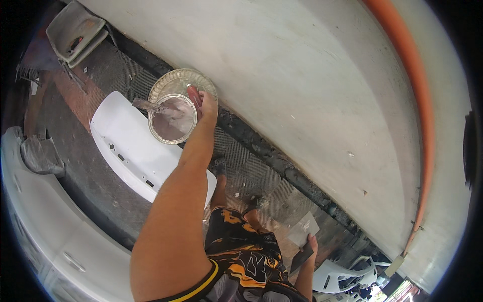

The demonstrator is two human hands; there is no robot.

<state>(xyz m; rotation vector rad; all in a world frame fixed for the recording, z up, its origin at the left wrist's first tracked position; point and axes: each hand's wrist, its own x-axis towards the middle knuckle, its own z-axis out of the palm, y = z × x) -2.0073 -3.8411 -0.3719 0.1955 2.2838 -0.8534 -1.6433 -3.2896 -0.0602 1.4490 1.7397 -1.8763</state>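
Two clear bowls point(173, 108) of grey filler are gripped level by the left hand point(207, 108) beside the large white panel point(312, 95), while a flat spreader point(304, 234) is clasped low in the right hand point(311, 246).

A single head-worn fisheye view looks steeply down from above, close over the person's arms, floor point(100, 166) far below.

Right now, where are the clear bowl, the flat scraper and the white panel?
clear bowl point(171, 121): head view, its pinkish-filled middle.
flat scraper point(302, 257): head view, its dark blade.
white panel point(128, 146): head view, its bare top face.
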